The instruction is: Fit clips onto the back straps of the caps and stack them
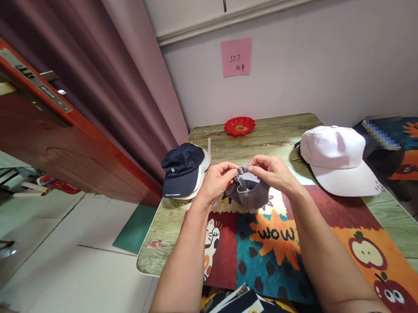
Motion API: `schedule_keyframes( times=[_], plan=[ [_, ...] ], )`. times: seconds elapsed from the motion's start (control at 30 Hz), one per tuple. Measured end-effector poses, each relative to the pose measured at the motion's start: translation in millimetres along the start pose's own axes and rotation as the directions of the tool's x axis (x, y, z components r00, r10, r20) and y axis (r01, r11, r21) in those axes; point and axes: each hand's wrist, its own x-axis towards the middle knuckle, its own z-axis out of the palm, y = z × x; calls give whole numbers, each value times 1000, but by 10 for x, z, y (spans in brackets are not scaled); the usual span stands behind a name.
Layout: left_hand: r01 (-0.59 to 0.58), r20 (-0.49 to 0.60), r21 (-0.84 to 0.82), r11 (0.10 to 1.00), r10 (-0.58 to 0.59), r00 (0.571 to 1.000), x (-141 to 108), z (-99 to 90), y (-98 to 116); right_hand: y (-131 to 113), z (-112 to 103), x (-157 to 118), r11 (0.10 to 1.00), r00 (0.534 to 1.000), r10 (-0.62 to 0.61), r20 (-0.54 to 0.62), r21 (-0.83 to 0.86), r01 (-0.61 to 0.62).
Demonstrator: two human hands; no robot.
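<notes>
A grey baseball cap (255,199) is held over the patterned mat, its hollow inside and back strap turned toward the top. My left hand (219,178) pinches the left part of the strap (242,170) between thumb and fingers. On the other side, my right hand (270,171) pinches the strap's right part. To the left, a navy cap (183,165) rests on a white cap (207,163) at the table's edge. A white cap (334,153) sits to the right, its brim pointing toward the lower right.
The wood-patterned table (158,235) carries a colourful mat (270,271). A red scalloped dish (240,126) stands at the back. A pink note (237,57) is stuck on the wall. To the left are a curtain (114,76) and a wooden door (56,135).
</notes>
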Motion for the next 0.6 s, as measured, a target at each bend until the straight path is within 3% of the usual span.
schedule_keyframes(
  times=[0.17,0.33,0.4,0.53,0.6],
  plan=[
    [-46,13,148,988,44,999,-6,-44,10,3,16,3,999,1000,-10,3,48,10],
    [-130,-150,396,909,204,967,-19,-162,38,46,61,9,997,999,-17,29,79,14],
    [-112,-124,340,934,163,979,-18,-201,34,40,82,14,994,999,-4,33,105,0],
    [-1,106,152,988,-16,994,16,-229,0,-11,93,16,974,999,27,34,224,-34],
    [10,114,94,996,-21,993,58,-233,-18,-10,56,10,957,997,32,67,284,-50]
  ],
)
